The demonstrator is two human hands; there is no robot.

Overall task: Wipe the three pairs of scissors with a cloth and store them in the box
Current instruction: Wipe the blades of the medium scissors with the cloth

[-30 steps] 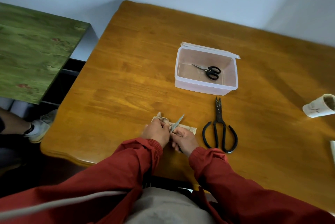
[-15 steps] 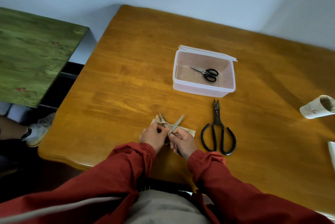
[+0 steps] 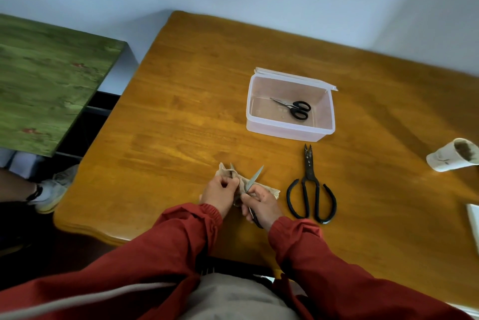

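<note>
Fingers of the left hand curl round a crumpled beige cloth, bunching it against a small pair of steel scissors. One bare blade juts out and points away from the person. The right hand grips the dark handle of those scissors, its fingers wrapped about it, close to the front edge of the glossy brown wooden counter. Just right of the hands and apart from them lies a large pair of black iron scissors with bowed handles, closed, tips toward the far edge. Just beyond those tips, near the middle of the counter, stands a clear rectangular plastic box, open, with its clear lid behind its far wall. On the box floor rests a small pair of black-handled scissors, blades pointing left. By the right edge a white paper cup lies on its side. Left of the counter stands a green-topped table.
</note>
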